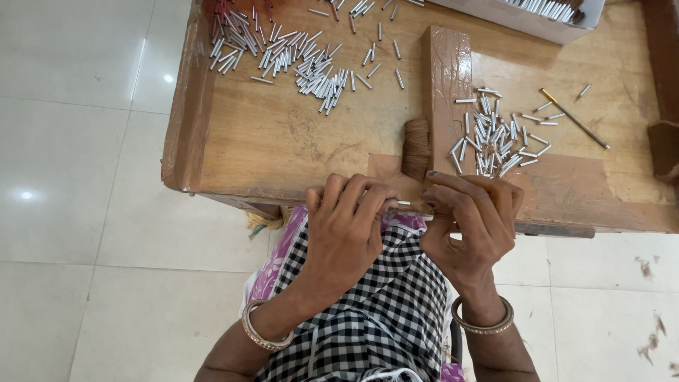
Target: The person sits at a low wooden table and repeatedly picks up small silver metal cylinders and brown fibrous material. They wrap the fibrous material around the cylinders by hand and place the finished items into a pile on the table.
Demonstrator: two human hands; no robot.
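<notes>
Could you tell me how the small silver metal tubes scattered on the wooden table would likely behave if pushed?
The small silver metal tubes look round and smooth, so they would probably roll on the flat wooden table. Being short and thin, each seems light and likely to scatter. Their shiny surface may prove slippery to pinch.

We note a worn, matt wooden table point(283, 134) with rough, chipped edges. The small tubes point(488, 134) on it are bright, smooth metal. The brown spool point(416, 147) looks fibrous and dull. The floor tiles point(78, 141) are glossy white; the checked cloth point(382, 311) is matt woven fabric.
</notes>
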